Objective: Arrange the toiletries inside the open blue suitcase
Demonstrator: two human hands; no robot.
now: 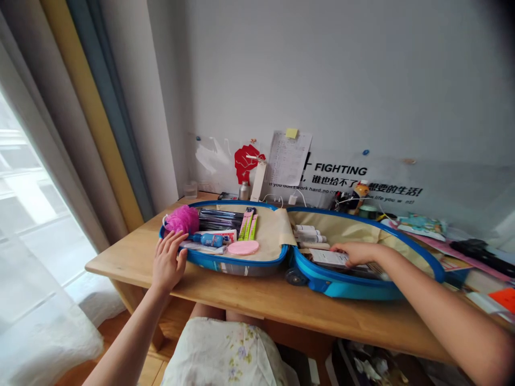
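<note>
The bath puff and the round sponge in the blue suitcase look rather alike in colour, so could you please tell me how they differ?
The bath puff is bright magenta and ruffled, while the sponge is paler pink and smooth. The bath puff is a bulky ball, whereas the sponge is a flat disc. The bath puff sits closer to the left hand than the sponge does. Both are pink and lie in the same half of the blue suitcase.
</note>
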